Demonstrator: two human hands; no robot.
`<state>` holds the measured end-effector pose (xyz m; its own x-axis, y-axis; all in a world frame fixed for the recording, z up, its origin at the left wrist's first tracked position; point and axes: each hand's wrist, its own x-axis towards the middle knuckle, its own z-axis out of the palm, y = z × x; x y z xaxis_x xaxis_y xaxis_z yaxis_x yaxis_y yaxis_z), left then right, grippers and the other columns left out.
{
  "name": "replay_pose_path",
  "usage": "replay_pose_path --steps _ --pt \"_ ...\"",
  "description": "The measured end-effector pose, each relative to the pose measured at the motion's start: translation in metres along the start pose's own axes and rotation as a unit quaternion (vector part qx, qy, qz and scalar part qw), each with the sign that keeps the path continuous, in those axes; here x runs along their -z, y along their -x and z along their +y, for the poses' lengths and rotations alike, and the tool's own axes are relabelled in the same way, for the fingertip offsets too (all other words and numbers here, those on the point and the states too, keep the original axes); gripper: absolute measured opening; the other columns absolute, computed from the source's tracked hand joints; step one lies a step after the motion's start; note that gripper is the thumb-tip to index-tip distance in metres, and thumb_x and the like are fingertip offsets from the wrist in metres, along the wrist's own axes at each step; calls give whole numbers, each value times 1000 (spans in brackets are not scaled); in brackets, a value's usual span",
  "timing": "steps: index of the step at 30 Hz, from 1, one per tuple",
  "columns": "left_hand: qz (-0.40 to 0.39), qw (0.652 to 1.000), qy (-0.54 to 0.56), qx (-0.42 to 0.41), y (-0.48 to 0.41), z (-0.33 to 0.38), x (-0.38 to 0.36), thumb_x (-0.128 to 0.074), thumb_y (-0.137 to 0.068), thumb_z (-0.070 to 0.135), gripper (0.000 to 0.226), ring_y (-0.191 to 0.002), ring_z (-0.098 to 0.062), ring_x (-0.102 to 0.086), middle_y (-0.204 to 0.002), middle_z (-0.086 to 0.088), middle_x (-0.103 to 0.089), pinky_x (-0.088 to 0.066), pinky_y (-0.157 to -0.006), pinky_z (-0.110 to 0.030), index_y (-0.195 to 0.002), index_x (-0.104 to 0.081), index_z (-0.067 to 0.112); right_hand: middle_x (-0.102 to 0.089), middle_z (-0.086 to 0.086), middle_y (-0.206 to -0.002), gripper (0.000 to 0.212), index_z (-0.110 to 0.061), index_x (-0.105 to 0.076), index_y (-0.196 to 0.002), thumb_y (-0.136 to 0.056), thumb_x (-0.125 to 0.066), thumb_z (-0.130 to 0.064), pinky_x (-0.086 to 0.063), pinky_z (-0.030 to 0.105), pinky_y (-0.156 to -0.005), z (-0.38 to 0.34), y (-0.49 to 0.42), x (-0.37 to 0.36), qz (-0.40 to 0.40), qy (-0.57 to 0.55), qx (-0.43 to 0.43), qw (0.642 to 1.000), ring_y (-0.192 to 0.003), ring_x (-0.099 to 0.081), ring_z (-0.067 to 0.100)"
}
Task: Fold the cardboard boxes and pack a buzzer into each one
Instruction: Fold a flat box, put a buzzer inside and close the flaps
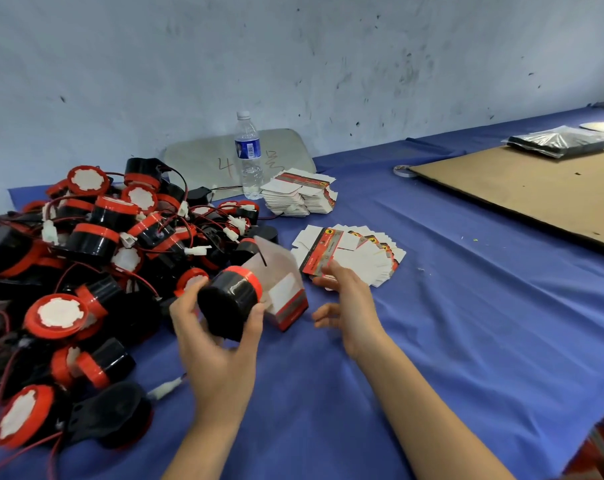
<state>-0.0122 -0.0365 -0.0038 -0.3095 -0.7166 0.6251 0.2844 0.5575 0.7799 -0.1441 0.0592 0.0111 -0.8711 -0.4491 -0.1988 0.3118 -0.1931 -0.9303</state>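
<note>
My left hand (217, 344) grips a black buzzer (229, 303) with a red rim, held above the blue cloth. Its red end points into the open mouth of a folded white and red box (283, 296) that lies blurred on the cloth just behind it. My right hand (345, 303) hovers to the right of the box, fingers loosely spread, holding nothing. Its fingertips reach over the near edge of a fanned spread of flat boxes (356, 251). A neat stack of flat boxes (300, 197) sits farther back. A heap of buzzers (96, 244) with red wires fills the left side.
A water bottle (248, 157) stands behind the stack, in front of a grey panel (203, 157) leaning on the wall. A brown cardboard sheet (522, 192) lies at the right, with a tape roll (402, 170) at its corner and dark plastic bags (560, 142) beyond. Blue cloth (466, 323) covers the table.
</note>
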Motion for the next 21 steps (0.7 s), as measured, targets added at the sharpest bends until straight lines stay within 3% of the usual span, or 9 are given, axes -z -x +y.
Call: replay_pose_path --steps 3,6,8,10,12,14,16,18,21 --pt "-26 996 68 -43 7 10 -6 -73 -75 37 63 -122 -10 -50 -132 12 -41 -49 -92 -20 -122 -35 52 -65 9 -80 35 -2 -62 -91 -98 -49 -33 -36 24 -42 -8 7 -1 13 -45 132 990 -35 -40 17" --pt "-37 994 88 -50 10 14 -12 -72 -75 27 65 -129 -12 -46 -141 9 -40 -49 -90 -18 -120 -30 46 -53 9 -59 36 0 -59 -77 -86 -52 -34 -36 25 -44 -6 24 -7 -43 -5 279 959 -42 -42 18" --pt "-37 990 132 -21 11 15 -13 -74 -77 33 63 -137 -19 -40 -150 0 -36 -48 -96 -25 -121 -28 34 -56 7 -61 29 -4 -59 -76 -84 -51 -32 -42 31 -49 4 38 -13 -81 80 367 923 -50 -50 22" --pt "-25 986 156 50 10 12 -11 -66 -81 50 59 -140 -35 -34 -154 -7 -33 -42 -106 -49 -123 -27 32 -64 3 -74 22 -6 -63 -87 -87 -52 -26 -49 34 -59 15 47 -19 -140 141 408 891 -64 -59 20" --pt "-14 981 146 125 9 7 -7 -51 -81 59 56 -137 -35 -38 -152 -7 -35 -32 -109 -62 -126 -27 35 -67 -1 -93 29 -9 -63 -109 -88 -58 -28 -52 27 -75 23 48 -24 -212 193 375 882 -83 -63 11" --pt "-15 976 142 166 7 2 -5 -42 -78 70 66 -133 -12 -45 -147 1 -43 -33 -114 -48 -132 -30 35 -66 -2 -109 45 -16 -55 -127 -86 -66 -31 -51 30 -91 26 44 -27 -272 232 316 879 -101 -63 10" --pt "-42 977 122 171 6 0 -7 -41 -72 86 89 -130 -2 -46 -144 9 -47 -36 -111 -30 -141 -32 30 -67 1 -115 51 -21 -51 -130 -84 -70 -26 -49 29 -95 25 43 -28 -295 193 263 898 -106 -63 11" --pt "-89 979 90 161 5 -6 -9 -39 -68 92 98 -130 -2 -45 -141 13 -51 -39 -105 -17 -140 -39 26 -68 -4 -111 49 -25 -52 -125 -81 -71 -18 -52 25 -85 24 41 -29 -292 111 223 924 -100 -64 10" --pt "-136 975 50 170 5 -16 -8 -32 -80 82 81 -141 -9 -32 -150 6 -41 -26 -118 -36 -140 -42 28 -66 -12 -81 45 -27 -54 -120 -79 -68 -17 -45 21 -46 16 39 -29 -261 46 205 942 -57 -58 6"
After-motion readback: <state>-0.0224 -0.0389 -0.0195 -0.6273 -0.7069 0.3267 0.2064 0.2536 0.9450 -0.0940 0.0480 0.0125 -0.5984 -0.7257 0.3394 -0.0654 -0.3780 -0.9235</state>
